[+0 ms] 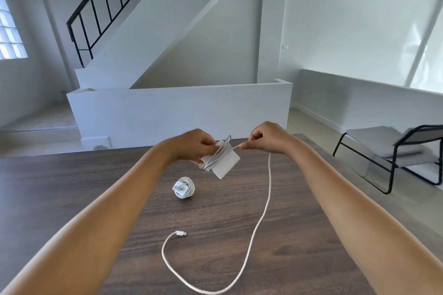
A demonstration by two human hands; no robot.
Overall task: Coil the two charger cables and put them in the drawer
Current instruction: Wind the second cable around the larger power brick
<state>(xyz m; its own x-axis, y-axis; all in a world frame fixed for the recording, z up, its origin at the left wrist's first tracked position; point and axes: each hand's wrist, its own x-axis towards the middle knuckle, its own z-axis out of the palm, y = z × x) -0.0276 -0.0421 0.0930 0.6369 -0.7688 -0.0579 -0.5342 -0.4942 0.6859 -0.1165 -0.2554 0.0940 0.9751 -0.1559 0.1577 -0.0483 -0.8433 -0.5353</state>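
Dark wood-grain desk across the lower field of view, carrying all task items. White staircase with black railing and low white partition wall behind the desk; black-framed chair with grey cushions on the floor at right, well apart from the desk. Both bare forearms extended forward over the desk, hands raised above its far half. Left hand: grip grasping the white charger brick, fingers curled round its left edge, brick tilted with one corner pointing down toward the desk. Several turns of white cable wound around the brick's middle. Right hand: grip pinching that cable just beside the brick, between thumb and fingertips, short section taut between hand and brick. Remaining cable hanging down from the right hand, touching the desk, curving in a wide loop toward the near edge and back up to the left. Loose connector end lying flat on the desk near centre. Second charger, already wound into a compact white bundle, resting on the desk below the left hand and apart from the loose cable. Drawer not in view.
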